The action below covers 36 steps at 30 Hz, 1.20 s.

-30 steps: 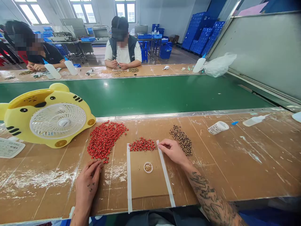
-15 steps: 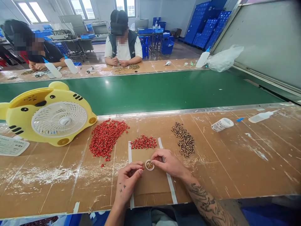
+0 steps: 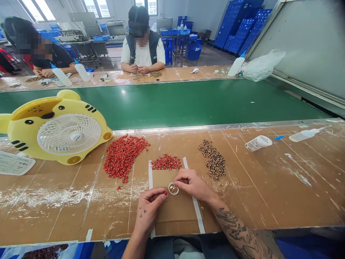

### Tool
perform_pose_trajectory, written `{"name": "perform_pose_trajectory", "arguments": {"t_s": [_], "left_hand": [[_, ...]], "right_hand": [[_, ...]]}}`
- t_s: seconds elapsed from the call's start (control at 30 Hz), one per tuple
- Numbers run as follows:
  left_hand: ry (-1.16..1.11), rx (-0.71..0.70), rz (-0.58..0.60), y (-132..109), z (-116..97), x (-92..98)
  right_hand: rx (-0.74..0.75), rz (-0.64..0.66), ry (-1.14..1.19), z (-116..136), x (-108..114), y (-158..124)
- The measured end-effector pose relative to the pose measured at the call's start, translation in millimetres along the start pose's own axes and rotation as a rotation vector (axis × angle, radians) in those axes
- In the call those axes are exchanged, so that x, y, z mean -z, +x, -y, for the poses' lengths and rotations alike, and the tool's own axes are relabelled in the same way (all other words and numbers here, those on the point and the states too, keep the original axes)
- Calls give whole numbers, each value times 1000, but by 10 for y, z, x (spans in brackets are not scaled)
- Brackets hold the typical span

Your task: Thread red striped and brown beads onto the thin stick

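Note:
My left hand (image 3: 149, 208) rests on a cardboard pad (image 3: 175, 212) and pinches a small red piece at its fingertips. My right hand (image 3: 192, 184) is closed in a pinch over a small round white cap (image 3: 173, 188) with amber liquid; what its fingers hold is too small to make out. A small heap of red pieces (image 3: 166, 162) lies just beyond the cap. A bigger heap of red pieces (image 3: 123, 155) lies to the left, and a heap of brown pieces (image 3: 214, 163) to the right.
A yellow tiger-shaped fan (image 3: 58, 131) stands at the left. A white roll (image 3: 258, 142) and a squeeze bottle (image 3: 304, 134) lie at the right. A green conveyor belt (image 3: 188, 102) runs across. Two other people work at the far bench (image 3: 178, 75).
My left hand came from the big red heap to the pad with a red piece. My right hand moved from the white strip to the cap.

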<state>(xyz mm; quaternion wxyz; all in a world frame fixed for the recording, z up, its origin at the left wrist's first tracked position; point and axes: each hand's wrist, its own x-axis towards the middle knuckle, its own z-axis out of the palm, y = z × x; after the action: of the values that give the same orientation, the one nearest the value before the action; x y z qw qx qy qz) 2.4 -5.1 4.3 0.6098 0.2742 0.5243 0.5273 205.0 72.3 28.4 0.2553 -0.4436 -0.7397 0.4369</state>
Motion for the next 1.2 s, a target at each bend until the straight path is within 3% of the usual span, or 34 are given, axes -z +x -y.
{"name": "perform_pose_trajectory", "arguments": {"t_s": [0.17,0.33,0.4,0.5,0.77,1.2], "left_hand": [[-19,13,20,-15,0,-22],[-57,5,-6,-28,-23,-30],[-56,8,-15,-34,-28,-29],[-47,10,-10,-35,-17,-26],[-21,6,23,-30,20,-47],[-49,-6,27,-36,81,-26]], "right_hand": [[252,124,-158,26,48,-66],[322,-21,-272,-19,-26,-67],[341,-18,-299,-23,-51,-73],[348,18,-270,-3,-29,-100],[336,-164,22,154,81,-181],[282,-173,-14,232,-65,-180]]}}
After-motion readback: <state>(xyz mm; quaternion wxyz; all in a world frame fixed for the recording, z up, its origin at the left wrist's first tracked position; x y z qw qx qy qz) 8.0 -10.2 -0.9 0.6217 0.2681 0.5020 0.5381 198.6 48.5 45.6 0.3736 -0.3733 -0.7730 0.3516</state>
